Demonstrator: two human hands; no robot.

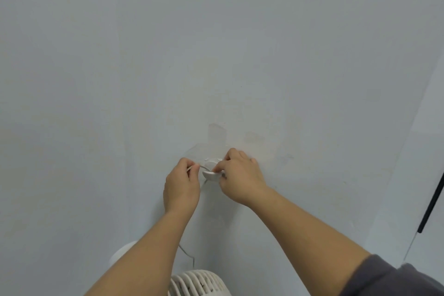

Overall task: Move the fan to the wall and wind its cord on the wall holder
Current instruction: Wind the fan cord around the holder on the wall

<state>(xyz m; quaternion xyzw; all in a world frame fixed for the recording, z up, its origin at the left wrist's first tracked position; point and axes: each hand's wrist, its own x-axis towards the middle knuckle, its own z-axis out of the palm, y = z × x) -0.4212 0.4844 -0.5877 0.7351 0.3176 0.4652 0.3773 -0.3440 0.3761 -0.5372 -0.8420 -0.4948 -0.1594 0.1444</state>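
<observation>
While left hand (181, 186) pinches cord (185, 253), right hand (241, 176) grips holder (212, 174)

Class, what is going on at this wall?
A person is winding a white cord onto a round wall holder. The left hand pinches the cord beside the holder; the right hand grips the holder's rim. The white fan sits below by the wall, cord hanging toward it.
</observation>
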